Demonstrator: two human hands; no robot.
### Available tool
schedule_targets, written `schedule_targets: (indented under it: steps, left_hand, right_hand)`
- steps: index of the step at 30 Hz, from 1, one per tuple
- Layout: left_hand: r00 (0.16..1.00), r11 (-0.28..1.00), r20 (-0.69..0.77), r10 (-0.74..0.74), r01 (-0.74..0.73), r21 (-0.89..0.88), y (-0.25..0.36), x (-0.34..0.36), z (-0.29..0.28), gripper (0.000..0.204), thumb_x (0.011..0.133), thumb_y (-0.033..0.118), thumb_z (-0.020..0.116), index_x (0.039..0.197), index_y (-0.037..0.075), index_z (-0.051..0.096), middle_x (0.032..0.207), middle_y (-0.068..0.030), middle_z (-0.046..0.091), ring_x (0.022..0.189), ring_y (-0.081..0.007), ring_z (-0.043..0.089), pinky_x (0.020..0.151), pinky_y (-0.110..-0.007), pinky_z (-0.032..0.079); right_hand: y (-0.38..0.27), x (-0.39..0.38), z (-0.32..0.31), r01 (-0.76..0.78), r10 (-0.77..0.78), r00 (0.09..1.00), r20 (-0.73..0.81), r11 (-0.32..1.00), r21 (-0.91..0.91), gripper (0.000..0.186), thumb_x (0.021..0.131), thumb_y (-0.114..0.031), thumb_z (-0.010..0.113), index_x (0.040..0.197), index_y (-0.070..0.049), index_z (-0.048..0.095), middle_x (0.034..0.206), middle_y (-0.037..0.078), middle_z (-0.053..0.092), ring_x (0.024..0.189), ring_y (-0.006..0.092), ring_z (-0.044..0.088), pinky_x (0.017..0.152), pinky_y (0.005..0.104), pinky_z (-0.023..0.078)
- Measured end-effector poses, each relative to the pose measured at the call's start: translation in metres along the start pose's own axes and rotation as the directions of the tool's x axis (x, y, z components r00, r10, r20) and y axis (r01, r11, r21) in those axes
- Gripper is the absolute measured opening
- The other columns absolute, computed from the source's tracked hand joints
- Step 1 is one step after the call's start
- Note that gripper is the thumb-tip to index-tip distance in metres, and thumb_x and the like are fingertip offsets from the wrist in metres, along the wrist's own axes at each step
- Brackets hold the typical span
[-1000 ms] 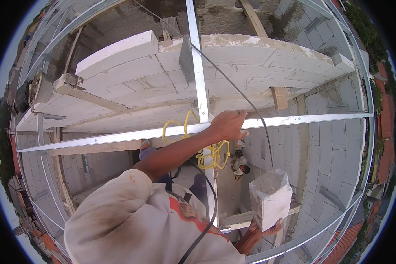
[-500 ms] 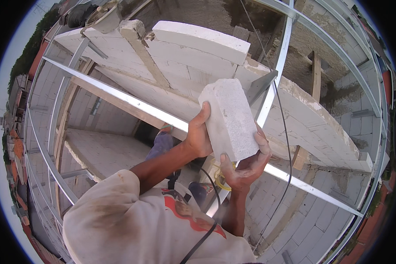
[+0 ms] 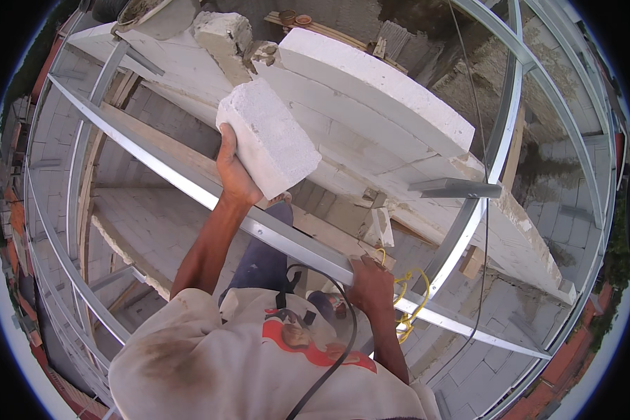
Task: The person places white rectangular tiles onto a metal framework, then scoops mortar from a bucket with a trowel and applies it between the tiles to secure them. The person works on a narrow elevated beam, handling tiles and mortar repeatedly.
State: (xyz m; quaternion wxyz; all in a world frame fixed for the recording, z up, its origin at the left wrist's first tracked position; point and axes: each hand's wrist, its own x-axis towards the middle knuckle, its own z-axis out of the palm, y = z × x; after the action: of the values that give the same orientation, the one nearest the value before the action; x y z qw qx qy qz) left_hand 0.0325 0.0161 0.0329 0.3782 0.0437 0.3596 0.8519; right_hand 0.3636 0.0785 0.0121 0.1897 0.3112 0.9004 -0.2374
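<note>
Pale block walls (image 3: 343, 129) of an unfinished building drop away beneath a lattice of metal framing, with strips of tiled roof along the outer edge. Seen from the head camera, I hold a white block (image 3: 269, 140) aloft in my left hand (image 3: 236, 175), the thumb along its near side and the other fingers hidden beneath it. The block tilts above a metal beam (image 3: 280, 241), in front of the wall; whether it touches that wall I cannot tell. My right hand (image 3: 369, 283) is clasped over the same beam, its underside out of sight. Just beside it, yellow cord (image 3: 405, 323) loops near the spot where a second beam (image 3: 462, 234) crosses. A curved white slab (image 3: 378, 87) lies along the wall top, and a bucket (image 3: 164, 17) stands at the upper left. A black cable (image 3: 336, 364) runs down over my stained, light-coloured shirt (image 3: 210, 371), and one leg (image 3: 262, 255) in blue trousers shows below the beam.
</note>
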Motion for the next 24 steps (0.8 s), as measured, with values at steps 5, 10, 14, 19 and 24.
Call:
schedule_targets:
  steps: [5,10,14,19,24]
  left_hand:
    - [0.997,0.996,-0.047,-0.062,0.059,-0.064,0.038,0.071,-0.017,0.078,0.106,0.069,0.035,0.161,0.013,0.033,0.149,-0.0142,0.054,0.132,-0.0344,0.059,0.110,-0.052,0.050]
    - [0.974,0.959,0.007,-0.225,0.222,-0.175,0.071,0.110,-0.029,0.081,0.104,0.074,0.029,0.160,0.015,0.034,0.150,-0.0142,0.054,0.132,-0.0361,0.059,0.109,-0.056,0.052]
    - [0.959,0.942,0.011,-0.283,0.280,-0.188,0.085,0.121,-0.029,0.082,0.104,0.075,0.023,0.160,0.016,0.035,0.149,-0.0141,0.055,0.131,-0.0369,0.061,0.108,-0.056,0.052]
    - [0.964,0.956,-0.081,-0.254,0.238,-0.173,0.093,0.122,-0.018,0.087,0.100,0.080,0.029,0.161,0.018,0.034,0.153,-0.0132,0.053,0.137,-0.0372,0.056,0.111,-0.058,0.050]
    - [0.973,0.963,-0.072,-0.218,0.203,-0.175,0.102,0.126,-0.005,0.087,0.100,0.080,0.028,0.161,0.019,0.034,0.154,-0.0122,0.052,0.138,-0.0367,0.055,0.114,-0.059,0.047]
  right_hand:
    - [-0.009,-0.001,-0.002,-0.047,0.051,0.983,-0.176,0.999,0.023,0.054,0.064,-0.018,0.080,0.118,-0.012,0.076,0.117,0.015,0.075,0.104,0.0348,0.074,0.088,0.0443,0.060]
    - [-0.011,0.001,-0.001,-0.014,0.028,0.979,-0.201,0.997,0.073,0.053,0.062,-0.014,0.076,0.115,-0.012,0.078,0.116,0.013,0.077,0.103,0.0340,0.075,0.091,0.0425,0.061]
    - [-0.006,0.002,0.003,0.013,0.002,0.979,-0.206,0.997,0.073,0.053,0.064,-0.013,0.075,0.117,-0.012,0.077,0.115,0.013,0.077,0.102,0.0344,0.075,0.091,0.0430,0.061]
    - [-0.002,0.001,0.011,-0.053,0.066,0.986,-0.152,0.995,0.089,0.059,0.064,-0.016,0.074,0.123,-0.016,0.075,0.121,0.011,0.074,0.110,0.0333,0.072,0.094,0.0460,0.059]
    - [0.001,0.001,0.011,-0.059,0.065,0.993,-0.095,0.996,0.063,0.053,0.067,-0.019,0.075,0.120,-0.015,0.074,0.122,0.011,0.074,0.114,0.0324,0.070,0.096,0.0454,0.058]
